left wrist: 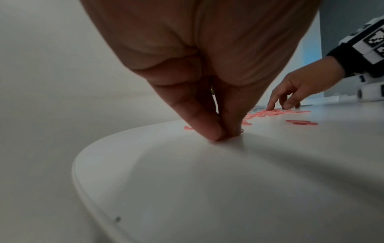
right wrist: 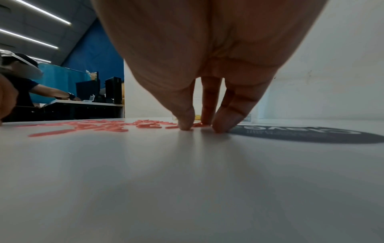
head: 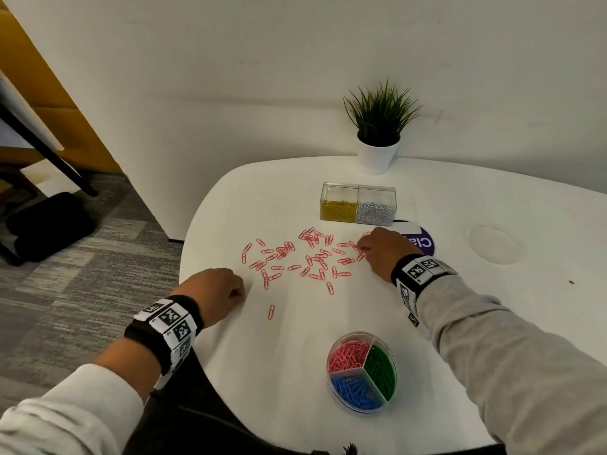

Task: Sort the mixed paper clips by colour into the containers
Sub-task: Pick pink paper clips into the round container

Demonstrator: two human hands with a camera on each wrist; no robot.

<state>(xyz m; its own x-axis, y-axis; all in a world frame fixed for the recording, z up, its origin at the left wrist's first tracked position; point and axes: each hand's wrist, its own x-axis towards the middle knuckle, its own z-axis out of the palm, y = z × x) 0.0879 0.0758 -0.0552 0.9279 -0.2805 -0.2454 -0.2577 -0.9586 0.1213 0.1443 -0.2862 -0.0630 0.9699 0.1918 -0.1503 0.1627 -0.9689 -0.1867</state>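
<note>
Both hands, left [head: 215,292] and right [head: 381,252], reach forward, fingertips pressed down.

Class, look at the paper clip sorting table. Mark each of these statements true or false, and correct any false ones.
1. The loose clips on the table are all pink. True.
2. The round container has four sections. False: it has three, holding pink, green and blue clips.
3. The rectangular clear box holds yellow and silver clips. True.
4. The right hand is over the round container. False: its fingertips touch the table at the right edge of the loose clips.
5. The potted plant stands nearer to the person than the round container. False: it stands at the far edge, behind the clear box.
</note>
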